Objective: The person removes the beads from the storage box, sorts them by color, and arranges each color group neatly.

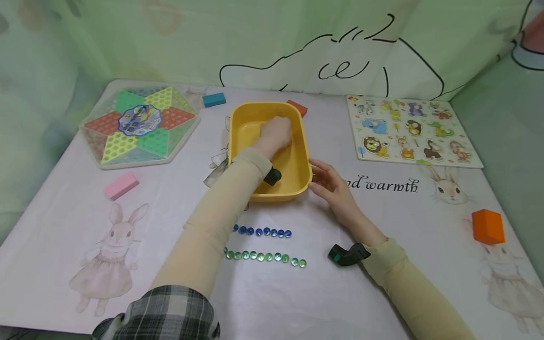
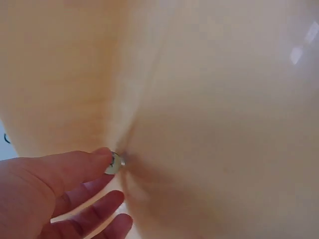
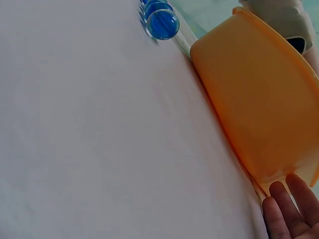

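Note:
My left hand (image 1: 275, 134) reaches down inside a yellow plastic tub (image 1: 303, 156). In the left wrist view its thumb and index finger pinch a small, pale greenish glass marble (image 2: 116, 163) close by the tub's inner corner; the other fingers hang loosely bent below. Against the outer right side of the tub, my right hand (image 1: 333, 189) rests its fingertips (image 3: 294, 181), seen touching the wall in the right wrist view. On the cloth in front of the tub lie a row of blue glass marbles (image 1: 259, 232) and a row of green glass marbles (image 1: 261, 257), partly hidden by my left forearm.
A star-shaped checkers board (image 1: 140, 125) lies back left, an animal puzzle board (image 1: 414, 130) back right. Around the tub are a blue block (image 1: 214, 99), a red-orange block (image 1: 299, 107) and a pink block (image 1: 121, 186). An orange block (image 1: 488, 226) sits near the right edge.

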Demonstrator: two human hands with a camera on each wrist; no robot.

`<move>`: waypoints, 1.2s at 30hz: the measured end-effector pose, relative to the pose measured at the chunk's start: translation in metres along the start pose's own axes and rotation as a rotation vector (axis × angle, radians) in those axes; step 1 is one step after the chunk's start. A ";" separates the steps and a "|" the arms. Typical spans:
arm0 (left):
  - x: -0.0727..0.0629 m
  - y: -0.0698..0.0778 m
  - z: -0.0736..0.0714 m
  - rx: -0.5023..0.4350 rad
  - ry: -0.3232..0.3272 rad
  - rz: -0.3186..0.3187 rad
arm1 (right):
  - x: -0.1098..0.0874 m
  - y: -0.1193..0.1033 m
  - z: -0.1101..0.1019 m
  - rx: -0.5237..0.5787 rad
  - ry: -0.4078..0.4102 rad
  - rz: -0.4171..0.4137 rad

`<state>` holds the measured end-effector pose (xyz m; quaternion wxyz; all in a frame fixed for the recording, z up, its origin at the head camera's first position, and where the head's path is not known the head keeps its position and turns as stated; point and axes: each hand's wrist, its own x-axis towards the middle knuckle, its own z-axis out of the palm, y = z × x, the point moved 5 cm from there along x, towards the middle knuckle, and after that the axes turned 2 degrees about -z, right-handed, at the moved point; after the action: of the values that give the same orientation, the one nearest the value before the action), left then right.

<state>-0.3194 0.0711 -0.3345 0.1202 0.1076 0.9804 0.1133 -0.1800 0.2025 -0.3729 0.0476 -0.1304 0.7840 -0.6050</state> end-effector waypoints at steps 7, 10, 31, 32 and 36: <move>-0.007 -0.002 -0.003 -0.019 -0.037 -0.002 | 0.001 0.002 0.001 -0.001 0.004 0.009; -0.012 -0.005 -0.009 -0.080 -0.046 -0.009 | 0.000 0.002 0.001 -0.006 0.002 0.024; -0.119 0.023 -0.035 -0.372 -0.006 0.373 | 0.000 0.001 -0.001 0.002 -0.008 0.025; -0.126 0.024 -0.033 -0.371 -0.001 0.399 | 0.000 0.001 -0.001 0.006 -0.006 0.019; -0.152 0.026 -0.024 -0.365 0.027 0.498 | 0.000 0.000 0.000 0.021 -0.009 -0.011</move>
<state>-0.1767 0.0551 -0.2734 0.0928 0.3197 0.8888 0.3149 -0.1803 0.2026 -0.3728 0.0494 -0.1369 0.7768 -0.6127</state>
